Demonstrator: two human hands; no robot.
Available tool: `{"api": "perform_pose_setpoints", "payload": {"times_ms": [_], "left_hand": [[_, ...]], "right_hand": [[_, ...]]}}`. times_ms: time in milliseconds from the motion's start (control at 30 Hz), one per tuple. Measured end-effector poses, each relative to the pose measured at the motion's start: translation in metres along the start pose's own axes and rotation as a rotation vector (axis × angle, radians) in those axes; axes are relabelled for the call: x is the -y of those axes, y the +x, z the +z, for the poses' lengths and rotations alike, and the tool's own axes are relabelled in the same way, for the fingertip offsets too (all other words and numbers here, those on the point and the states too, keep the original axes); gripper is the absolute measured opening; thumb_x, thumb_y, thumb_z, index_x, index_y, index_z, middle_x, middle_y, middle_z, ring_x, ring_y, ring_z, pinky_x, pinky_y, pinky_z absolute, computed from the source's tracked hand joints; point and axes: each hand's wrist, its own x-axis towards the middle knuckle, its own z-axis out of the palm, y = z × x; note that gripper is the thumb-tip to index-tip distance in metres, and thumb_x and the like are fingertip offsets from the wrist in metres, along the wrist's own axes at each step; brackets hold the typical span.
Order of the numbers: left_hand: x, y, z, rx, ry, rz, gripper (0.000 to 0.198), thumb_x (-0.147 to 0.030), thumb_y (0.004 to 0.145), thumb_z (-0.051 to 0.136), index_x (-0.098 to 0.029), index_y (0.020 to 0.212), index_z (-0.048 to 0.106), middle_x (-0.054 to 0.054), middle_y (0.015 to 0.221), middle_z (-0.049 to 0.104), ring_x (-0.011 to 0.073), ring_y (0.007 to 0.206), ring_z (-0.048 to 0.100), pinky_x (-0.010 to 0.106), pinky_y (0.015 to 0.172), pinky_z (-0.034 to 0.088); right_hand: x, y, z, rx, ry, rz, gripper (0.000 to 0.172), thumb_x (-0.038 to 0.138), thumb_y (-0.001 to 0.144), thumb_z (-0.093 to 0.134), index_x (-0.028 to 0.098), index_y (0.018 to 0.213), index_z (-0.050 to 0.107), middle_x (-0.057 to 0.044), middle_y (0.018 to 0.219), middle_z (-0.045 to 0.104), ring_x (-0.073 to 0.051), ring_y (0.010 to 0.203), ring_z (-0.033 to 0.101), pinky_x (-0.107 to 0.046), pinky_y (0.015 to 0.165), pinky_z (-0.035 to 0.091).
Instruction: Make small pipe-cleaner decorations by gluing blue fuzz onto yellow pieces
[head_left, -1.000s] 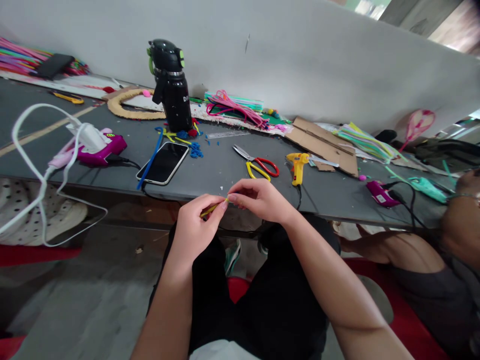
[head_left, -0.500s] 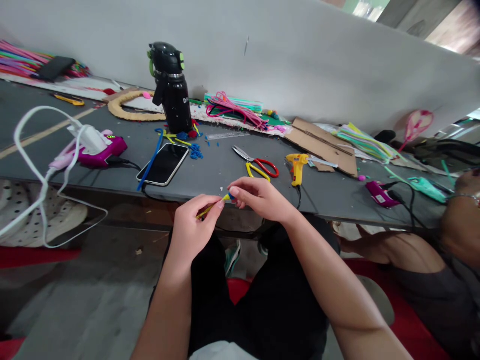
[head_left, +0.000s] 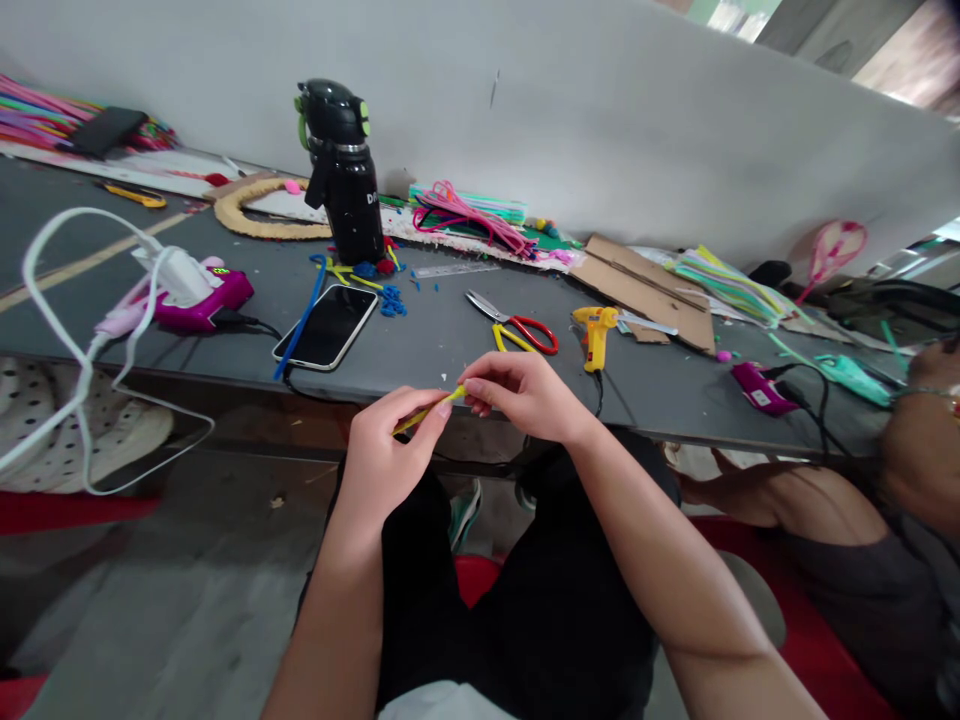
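My left hand [head_left: 391,435] pinches a thin yellow pipe cleaner [head_left: 456,394] between thumb and fingers, just off the table's front edge. The fingertips of my right hand [head_left: 523,394] are closed on its other end. Part of the stem is covered by the fingers. Beyond my hands lie pliers or snips with one red and one yellow handle [head_left: 534,334]. A blue pipe cleaner [head_left: 306,316] rests across a phone [head_left: 335,330], with small blue bits [head_left: 391,301] close by.
A black bottle [head_left: 352,200] stands at the back. A yellow glue gun [head_left: 595,336] trails its cord over the table edge. At the left, a purple power adapter [head_left: 202,303] has looping white cables [head_left: 84,340]. Cardboard [head_left: 649,290] lies back right. Another person's arm [head_left: 926,420] is at right.
The blue piece seen at the right fingertips before no longer shows; yellow stem is visible there now. Both hands have hardly moved.
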Motion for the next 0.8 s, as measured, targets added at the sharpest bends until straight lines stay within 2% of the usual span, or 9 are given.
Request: {"api": "perform_pose_setpoints", "payload": {"times_ms": [133,267,400,633,800], "left_hand": [[0.0007,0.0004,-0.0018,0.005,0.005,0.004,0.015,-0.028,0.091,0.062,-0.019,0.092,0.074,0.004,0.090,0.072,0.0160,0.081,0.065,0.025,0.073,0.050],[0.0010,0.0003,-0.0028,-0.015,0.011,0.018,0.013,-0.026,0.090,0.063,-0.018,0.090,0.073,0.003,0.086,0.070,0.0149,0.078,0.063,0.025,0.072,0.049],[0.0011,0.0000,-0.0024,-0.028,0.014,0.013,0.013,-0.027,0.090,0.063,-0.019,0.089,0.073,0.004,0.087,0.071,0.0161,0.079,0.064,0.026,0.073,0.050],[0.0004,-0.0005,0.0000,-0.031,0.006,-0.012,0.014,-0.029,0.089,0.063,-0.020,0.090,0.074,0.004,0.089,0.072,0.0172,0.081,0.066,0.026,0.074,0.052],[-0.0008,-0.0008,-0.0002,0.026,0.017,-0.028,0.017,-0.031,0.090,0.062,-0.020,0.093,0.075,0.004,0.090,0.073,0.0168,0.078,0.065,0.026,0.070,0.050]], "right_hand": [[0.0016,-0.0005,-0.0015,-0.007,-0.004,-0.020,0.023,0.034,0.090,0.066,0.012,0.097,0.068,-0.004,0.077,0.068,-0.011,0.069,0.063,-0.025,0.068,0.055],[0.0052,-0.0005,-0.0041,0.033,0.017,0.013,0.031,0.041,0.094,0.060,0.013,0.104,0.066,-0.006,0.087,0.069,-0.013,0.078,0.067,-0.027,0.074,0.057],[0.0062,0.0000,-0.0061,0.053,-0.017,0.040,0.036,0.047,0.095,0.055,0.013,0.098,0.067,-0.005,0.083,0.068,-0.011,0.072,0.064,-0.025,0.070,0.055],[0.0020,0.0000,-0.0043,0.040,-0.011,0.019,0.029,0.042,0.090,0.065,0.013,0.095,0.066,-0.003,0.078,0.065,-0.010,0.067,0.060,-0.024,0.065,0.053],[-0.0006,0.0001,-0.0031,0.026,-0.048,-0.032,0.023,0.036,0.092,0.062,0.014,0.094,0.066,-0.002,0.078,0.063,-0.011,0.067,0.058,-0.024,0.065,0.052]]}}
